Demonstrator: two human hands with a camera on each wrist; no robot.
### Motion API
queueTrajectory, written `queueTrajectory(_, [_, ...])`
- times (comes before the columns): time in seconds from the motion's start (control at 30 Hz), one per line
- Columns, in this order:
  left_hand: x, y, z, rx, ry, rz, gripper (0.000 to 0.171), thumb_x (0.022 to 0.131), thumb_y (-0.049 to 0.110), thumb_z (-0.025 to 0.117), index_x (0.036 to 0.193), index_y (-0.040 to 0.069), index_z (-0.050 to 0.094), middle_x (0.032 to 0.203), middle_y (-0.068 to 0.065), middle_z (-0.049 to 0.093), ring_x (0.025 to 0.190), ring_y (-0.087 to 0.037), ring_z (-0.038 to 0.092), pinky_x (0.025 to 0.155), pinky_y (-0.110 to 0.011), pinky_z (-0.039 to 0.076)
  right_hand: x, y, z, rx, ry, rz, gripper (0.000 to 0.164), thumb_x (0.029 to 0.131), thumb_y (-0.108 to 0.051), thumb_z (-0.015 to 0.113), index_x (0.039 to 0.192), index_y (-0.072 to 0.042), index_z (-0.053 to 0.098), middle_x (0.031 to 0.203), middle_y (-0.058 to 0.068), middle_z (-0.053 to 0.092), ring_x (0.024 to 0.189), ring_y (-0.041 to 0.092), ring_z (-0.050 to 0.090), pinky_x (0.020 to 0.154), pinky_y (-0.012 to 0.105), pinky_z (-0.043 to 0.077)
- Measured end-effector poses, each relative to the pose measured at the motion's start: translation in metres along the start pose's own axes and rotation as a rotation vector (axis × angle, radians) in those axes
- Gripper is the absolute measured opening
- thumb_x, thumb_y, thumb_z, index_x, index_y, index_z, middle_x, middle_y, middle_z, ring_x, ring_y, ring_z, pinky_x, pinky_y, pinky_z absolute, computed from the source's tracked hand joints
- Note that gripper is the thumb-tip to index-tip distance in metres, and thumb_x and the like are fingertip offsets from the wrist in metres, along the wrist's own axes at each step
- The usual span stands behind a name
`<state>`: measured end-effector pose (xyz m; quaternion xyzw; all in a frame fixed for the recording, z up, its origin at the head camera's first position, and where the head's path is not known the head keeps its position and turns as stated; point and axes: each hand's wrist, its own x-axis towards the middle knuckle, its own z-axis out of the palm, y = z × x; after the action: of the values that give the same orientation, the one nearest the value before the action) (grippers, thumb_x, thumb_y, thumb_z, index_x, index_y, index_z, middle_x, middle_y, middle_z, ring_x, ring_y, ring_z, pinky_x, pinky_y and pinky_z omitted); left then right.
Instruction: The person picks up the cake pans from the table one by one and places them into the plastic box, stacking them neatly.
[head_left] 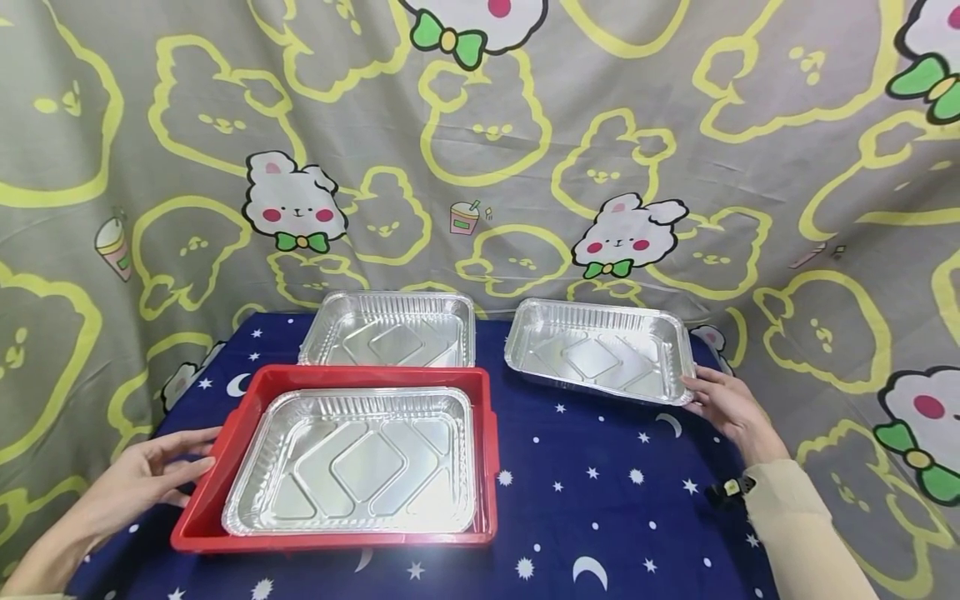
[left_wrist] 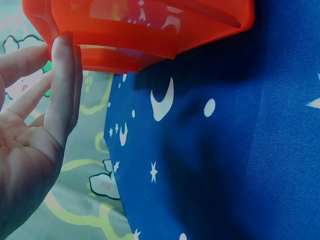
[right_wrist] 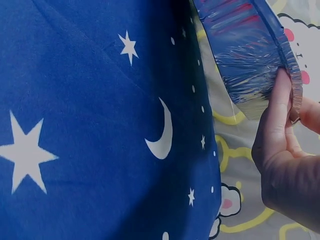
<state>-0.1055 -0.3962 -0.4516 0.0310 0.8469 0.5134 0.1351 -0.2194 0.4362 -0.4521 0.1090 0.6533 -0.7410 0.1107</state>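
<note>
In the head view, my left hand (head_left: 142,475) is at the left rim of a shallow red tray (head_left: 491,467). Its fingertips meet at that rim in the left wrist view, which looks at the tray's outer wall (left_wrist: 135,30). Inside the red tray lies a rectangular foil pan (head_left: 348,467) with a diamond pattern pressed into its bottom. At the right, my right hand (head_left: 727,404) pinches the near right corner of another foil pan (head_left: 600,354). The right wrist view has thumb and fingers on either side of that pan's crimped rim (right_wrist: 295,75).
A third foil pan (head_left: 390,329) stands behind the red tray, its near side hidden by it. Dark blue cloth (head_left: 585,517) with white stars and moons covers the table. A grey curtain (head_left: 480,167) with cartoon animals hangs right behind the table. A dark band is on the right wrist.
</note>
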Motion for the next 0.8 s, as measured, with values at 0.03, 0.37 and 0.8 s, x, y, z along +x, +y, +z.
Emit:
queueTrajectory(0.03, [0.000,0.000,0.000,-0.002,-0.001,0.000,0.044,0.108,0.014,0.059,0.148,-0.002,0.052,0.115,0.039,0.065,0.093,-0.008,0.077,0.072,-0.040,0.067,-0.001,-0.001,0.000,0.015,-0.003,0.000,0.059,0.107,-0.001,0.056,0.157,0.000,0.024,0.098,-0.013,0.075,0.092,0.002,0.074,0.077,0.025,0.063])
queueTrajectory(0.37, [0.000,0.005,0.002,0.023,0.007,-0.080,0.065,0.108,0.022,0.061,0.154,-0.015,0.034,0.110,0.044,0.059,0.092,-0.008,0.077,0.073,-0.040,0.067,-0.016,-0.009,0.001,0.088,-0.005,-0.028,0.023,0.106,0.002,0.056,0.118,-0.017,0.058,0.097,-0.009,0.077,0.088,0.005,0.075,0.074,0.026,0.064])
queueTrajectory(0.8, [0.001,0.004,0.002,0.027,0.013,-0.070,0.065,0.108,0.021,0.061,0.153,-0.016,0.035,0.110,0.045,0.059,0.091,-0.006,0.077,0.072,-0.040,0.067,-0.030,-0.016,0.006,0.143,-0.044,-0.104,0.031,0.106,0.005,0.053,0.105,-0.020,0.072,0.095,-0.004,0.079,0.085,0.008,0.077,0.069,0.027,0.064])
